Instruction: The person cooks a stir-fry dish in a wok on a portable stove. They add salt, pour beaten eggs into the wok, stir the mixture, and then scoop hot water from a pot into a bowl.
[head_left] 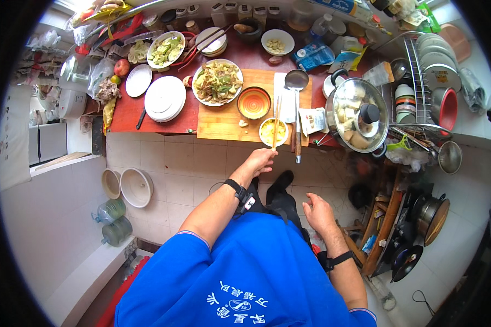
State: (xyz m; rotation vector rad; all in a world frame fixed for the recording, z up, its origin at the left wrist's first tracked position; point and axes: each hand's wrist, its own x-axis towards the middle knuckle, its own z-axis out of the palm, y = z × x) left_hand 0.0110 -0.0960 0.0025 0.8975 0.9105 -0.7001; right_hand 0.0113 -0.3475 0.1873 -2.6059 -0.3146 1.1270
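Note:
My left hand (pixel 261 161) is at the table's front edge, back upward. Its fingertips meet the near ends of a pair of light wooden chopsticks (pixel 279 115); thumb and fingers look apart, and no grip shows. The chopsticks lie across a small white bowl (pixel 263 140) of yellow food and reach over a white sheet (pixel 287 94). Low in front of my body, my right hand (pixel 318 212) hangs with fingers loosely spread, holding nothing. Near the bowl are a wooden cutting board (pixel 218 128), an orange-patterned bowl (pixel 254 103) and a long-handled ladle (pixel 297 82).
A glass-lidded pan (pixel 360 111) stands at the table's right, its handle by the edge. At left are a plate of cooked vegetables (pixel 218 82), stacked white plates (pixel 165 98) and a knife handle (pixel 141 119). A dish rack (pixel 414 71) stands far right; basins (pixel 137 187) sit on the floor.

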